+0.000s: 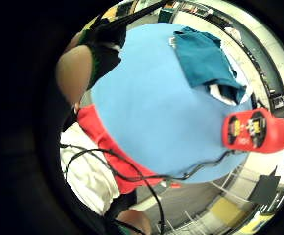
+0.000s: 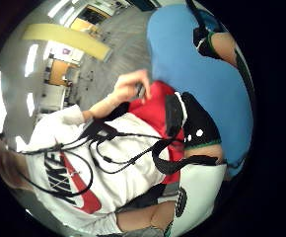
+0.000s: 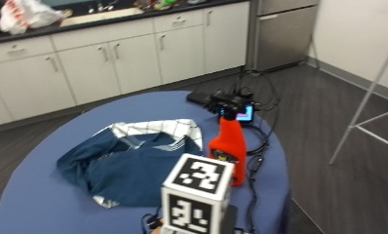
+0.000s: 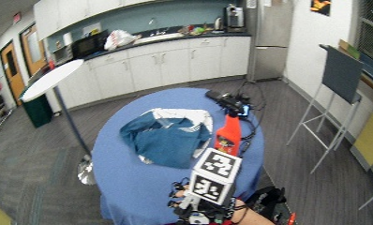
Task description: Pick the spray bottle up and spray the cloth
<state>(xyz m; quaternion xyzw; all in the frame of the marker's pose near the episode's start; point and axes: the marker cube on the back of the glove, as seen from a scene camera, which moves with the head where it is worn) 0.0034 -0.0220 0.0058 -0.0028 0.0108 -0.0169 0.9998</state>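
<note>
A person in a white shirt (image 2: pixel 84 163) with a red logo stands at the edge of the blue table (image 2: pixel 202 84). Their bare hand (image 2: pixel 128 89) is raised near that edge, fingers curled. Red cloth (image 2: pixel 155 106) shows at the waist, touching the table's rim. Grey floor (image 2: pixel 108 34) lies beyond.
</note>
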